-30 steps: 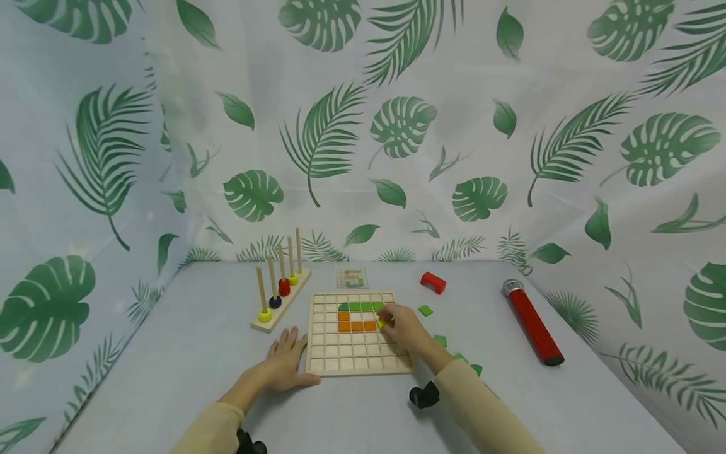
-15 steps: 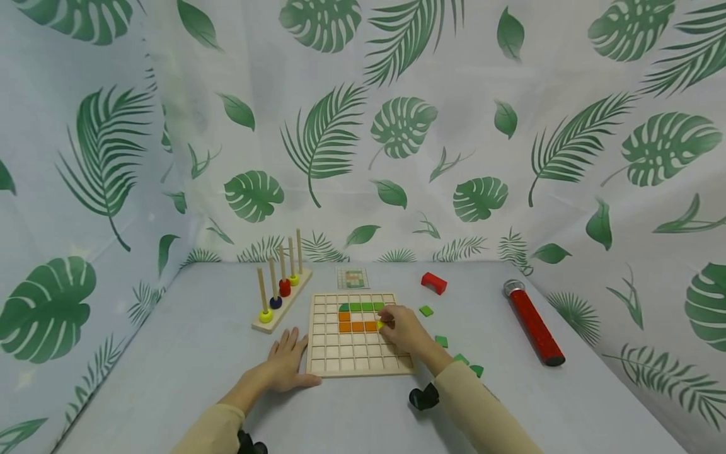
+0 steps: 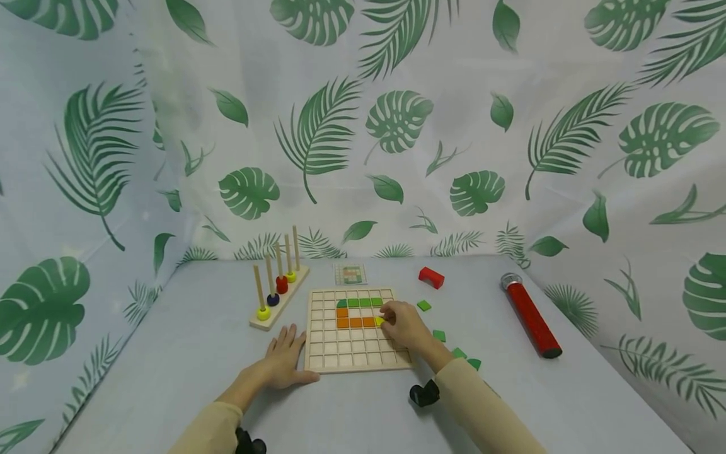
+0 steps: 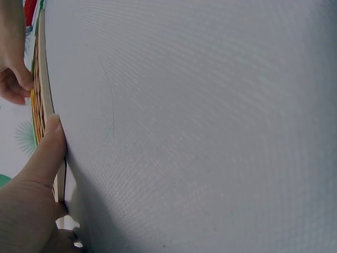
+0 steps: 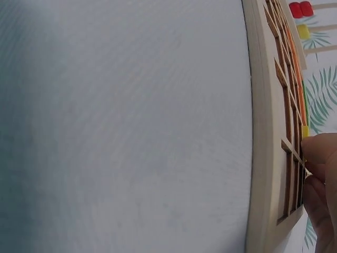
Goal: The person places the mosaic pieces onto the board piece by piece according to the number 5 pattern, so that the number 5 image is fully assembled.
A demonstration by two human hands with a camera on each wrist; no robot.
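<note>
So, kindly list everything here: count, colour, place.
Wooden grid board: 1, pale, centre.
Flat tiles: 9 visible, orange, green, yellow, on board.
Loose tiles: 4 visible, green, right.
Wooden rod stand: 1, pale, left.
Round beads: 5, yellow, dark blue, red, on stand.
Printed card: 1, pale, behind board.
Arched block: 1, red, right of card.
Silver-ended tube: 1, red, far right.
Leafy cloth: 1, white, green, behind.
Table: 1, grey, underneath.
Sleeves: 2, beige, foreground.
Wrist devices: 2, black, foreground.
Left hand: 1, bare, beside board.
Right hand: 1, bare, over board.
</note>
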